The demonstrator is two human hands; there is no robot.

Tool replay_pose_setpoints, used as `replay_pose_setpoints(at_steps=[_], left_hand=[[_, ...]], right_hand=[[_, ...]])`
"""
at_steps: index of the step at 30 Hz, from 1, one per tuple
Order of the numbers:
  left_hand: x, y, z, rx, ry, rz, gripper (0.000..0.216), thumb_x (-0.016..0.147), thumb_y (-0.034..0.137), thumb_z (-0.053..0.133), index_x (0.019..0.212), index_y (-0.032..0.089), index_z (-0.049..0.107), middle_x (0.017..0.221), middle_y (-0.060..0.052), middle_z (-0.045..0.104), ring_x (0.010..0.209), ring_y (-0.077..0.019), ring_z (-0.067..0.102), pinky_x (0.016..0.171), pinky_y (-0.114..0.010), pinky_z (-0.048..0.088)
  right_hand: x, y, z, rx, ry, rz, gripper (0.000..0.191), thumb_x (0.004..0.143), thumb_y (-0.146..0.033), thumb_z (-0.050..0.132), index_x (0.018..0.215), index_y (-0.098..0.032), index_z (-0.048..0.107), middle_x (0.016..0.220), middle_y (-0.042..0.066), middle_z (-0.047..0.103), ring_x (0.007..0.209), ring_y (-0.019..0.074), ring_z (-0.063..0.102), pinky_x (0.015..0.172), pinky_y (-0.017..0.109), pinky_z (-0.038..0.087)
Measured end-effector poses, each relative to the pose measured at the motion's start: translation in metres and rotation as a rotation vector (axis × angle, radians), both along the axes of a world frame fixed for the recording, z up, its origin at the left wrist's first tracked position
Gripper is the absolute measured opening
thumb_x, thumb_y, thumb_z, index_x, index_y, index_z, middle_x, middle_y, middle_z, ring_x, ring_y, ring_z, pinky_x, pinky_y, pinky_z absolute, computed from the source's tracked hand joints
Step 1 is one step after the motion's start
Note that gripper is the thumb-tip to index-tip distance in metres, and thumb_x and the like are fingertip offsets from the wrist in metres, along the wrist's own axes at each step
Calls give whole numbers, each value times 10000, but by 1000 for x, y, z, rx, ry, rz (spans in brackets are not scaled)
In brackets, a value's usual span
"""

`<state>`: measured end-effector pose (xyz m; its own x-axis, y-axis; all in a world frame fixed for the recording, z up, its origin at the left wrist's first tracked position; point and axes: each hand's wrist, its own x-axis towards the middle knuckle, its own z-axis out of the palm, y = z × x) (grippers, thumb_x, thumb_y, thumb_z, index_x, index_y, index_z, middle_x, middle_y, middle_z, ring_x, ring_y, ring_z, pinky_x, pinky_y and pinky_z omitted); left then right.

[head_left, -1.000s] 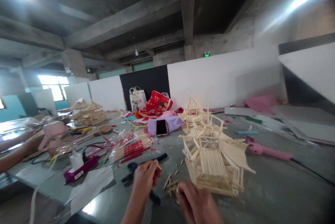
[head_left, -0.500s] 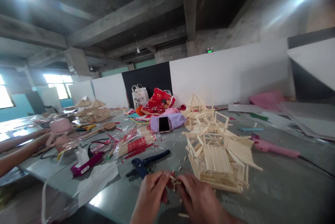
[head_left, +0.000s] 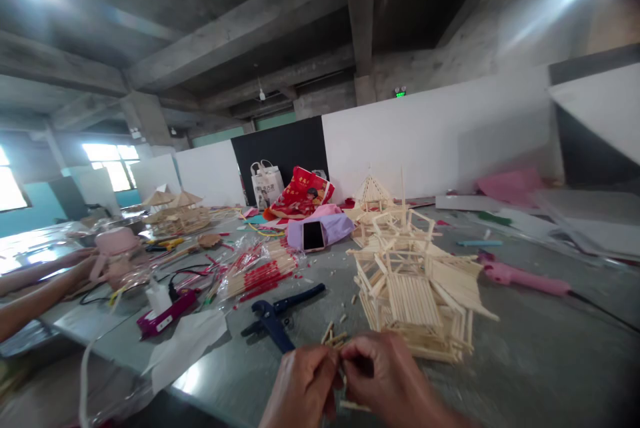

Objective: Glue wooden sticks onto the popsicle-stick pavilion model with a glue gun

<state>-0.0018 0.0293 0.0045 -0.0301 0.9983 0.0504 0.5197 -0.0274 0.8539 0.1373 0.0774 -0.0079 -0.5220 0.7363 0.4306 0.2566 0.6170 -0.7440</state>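
Close together at the bottom centre, my left hand and my right hand meet at the fingertips, both closed in a pinch. A bit of pale short wooden stick shows between them; the fingers hide most of it. Just beyond the fingertips is a small heap of short cut sticks. Left of the heap lies a dark blue ratchet-type hand cutter, its handles spread. A pavilion model made of wooden sticks stands beyond my right hand. Another loose stick lies below my right hand.
A pink glue gun with a black cord lies at right. Red-tipped stick bundles, a phone on purple cloth and a magenta power strip are farther back and left. Another person's arms reach in from the left.
Both hands have shifted slightly down and toward me, with fingers curled more tightly together. The short sticks by my fingertips show more clearly beyond the hands now.
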Motion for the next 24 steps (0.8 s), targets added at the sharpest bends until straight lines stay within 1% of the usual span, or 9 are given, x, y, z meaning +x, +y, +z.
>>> replay_pose_setpoints(at_steps=[5, 8, 12, 14, 16, 18, 20, 22, 24], left_hand=[[-5, 3, -7, -67, -146, -52, 482, 772, 569, 369, 569, 161, 528, 398, 8, 463, 339, -86, 388, 363, -189, 281], [-5, 0, -5, -33, -158, -49, 462, 789, 539, 384, 566, 159, 525, 418, 2, 474, 372, -88, 407, 389, -191, 300], [-2, -5, -3, 20, -139, -41, 450, 803, 518, 390, 591, 153, 546, 440, -7, 495, 403, -93, 435, 416, -190, 317], [-3, -7, -3, 42, -137, -33, 443, 798, 520, 403, 616, 150, 565, 438, -6, 498, 405, -95, 443, 424, -190, 325], [-6, -11, -3, 78, -182, 25, 434, 787, 528, 420, 689, 145, 599, 475, -5, 521, 406, -94, 445, 424, -193, 329], [-11, -14, -1, 112, -254, 116, 433, 769, 538, 447, 788, 142, 623, 552, -9, 558, 413, -92, 450, 420, -199, 335], [-15, -18, 1, 129, -312, 183, 448, 745, 548, 477, 849, 140, 632, 619, -16, 581, 414, -89, 452, 411, -205, 330], [-17, -20, 3, 119, -320, 196, 458, 728, 558, 492, 826, 136, 641, 630, -19, 583, 406, -83, 439, 402, -204, 313], [-16, -20, 4, 105, -300, 188, 455, 731, 564, 483, 774, 139, 639, 616, -12, 569, 396, -71, 415, 397, -199, 295]], right_hand=[[-5, -1, -6, -134, 27, -8, 154, 742, -92, 470, 650, -138, 584, 545, -30, 577, 443, 84, 541, 388, 120, 322], [-8, -3, -6, -230, 41, 8, 134, 766, -131, 458, 690, -131, 569, 573, -13, 596, 429, 105, 564, 348, 115, 338], [-9, -6, -3, -326, 51, 42, 137, 774, -117, 433, 718, -122, 558, 552, -7, 595, 411, 123, 573, 336, 117, 364], [-8, -6, -3, -358, 72, 38, 122, 760, -108, 441, 718, -119, 555, 576, 4, 604, 429, 128, 583, 343, 119, 376], [-6, -4, -5, -410, 101, 29, 109, 746, -113, 438, 707, -126, 540, 522, -8, 582, 407, 136, 575, 320, 122, 358], [-3, 0, -8, -473, 129, 22, 107, 739, -134, 414, 700, -137, 514, 425, -29, 533, 359, 143, 551, 287, 121, 324], [-2, 4, -9, -515, 162, 33, 120, 744, -171, 393, 709, -139, 503, 385, -32, 512, 348, 144, 541, 298, 131, 344], [-1, 4, -8, -528, 194, 72, 154, 743, -220, 410, 745, -124, 530, 426, -13, 543, 376, 139, 550, 344, 154, 396], [-1, 2, -6, -531, 225, 146, 211, 743, -267, 448, 798, -102, 568, 473, 1, 563, 402, 131, 550, 381, 170, 423]])
